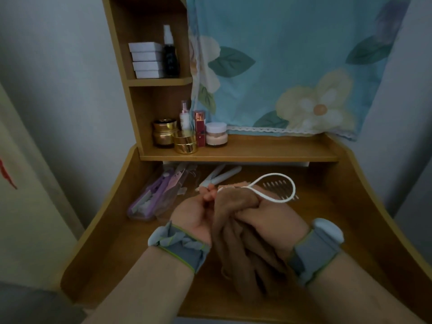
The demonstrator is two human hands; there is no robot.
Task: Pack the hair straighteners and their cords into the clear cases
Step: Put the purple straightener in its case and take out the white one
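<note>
A white cord [278, 188] loops out to the right of my hands over the desk. My left hand [198, 213] pinches the cord near its end with the fingertips. My right hand [268, 218] grips a brown cloth [238, 249] that hangs down between my wrists, and the cord runs across that hand. A pale blue hair straightener [224, 176] lies open on the desk behind my hands. A purple straightener [152, 192] lies inside a clear case [163, 204] at the left of the desk.
A brown comb [280, 188] lies on the wooden desk [117, 242] behind the cord loop. Gold jars [184, 142] and bottles stand on the shelf above. White boxes [146, 59] and a spray bottle sit higher up. A floral cloth [292, 66] hangs at the back.
</note>
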